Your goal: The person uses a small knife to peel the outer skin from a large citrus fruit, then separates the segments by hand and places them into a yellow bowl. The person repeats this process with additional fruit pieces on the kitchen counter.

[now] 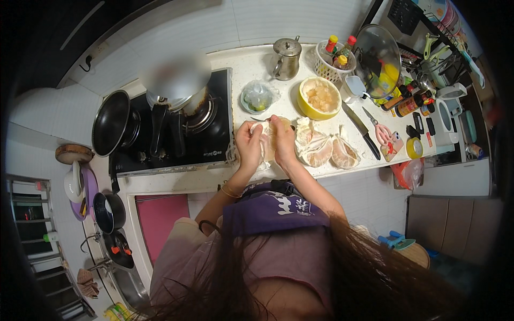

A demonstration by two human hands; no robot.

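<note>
Over the white counter my left hand point(249, 145) and my right hand point(283, 142) are closed on one pomelo segment point(265, 143), its pale membrane hanging down between them. Beside my right hand lie more pomelo segments point(316, 148) in white pith, and a separate piece point(343, 153) to their right. Beyond them a yellow pomelo-rind bowl point(311, 112) holds peeled chunks of flesh point(323, 97). A clear plastic bag sits in a small bowl point(256, 98), with something green inside, just beyond my left hand.
To the left are a black gas stove point(206, 140), a covered pot and a frying pan point(111, 124). A knife point(364, 131) and pink scissors point(381, 132) lie right of the segments. A metal pot point(287, 60), a bottle basket point(333, 71) and a glass lid point(378, 61) stand behind.
</note>
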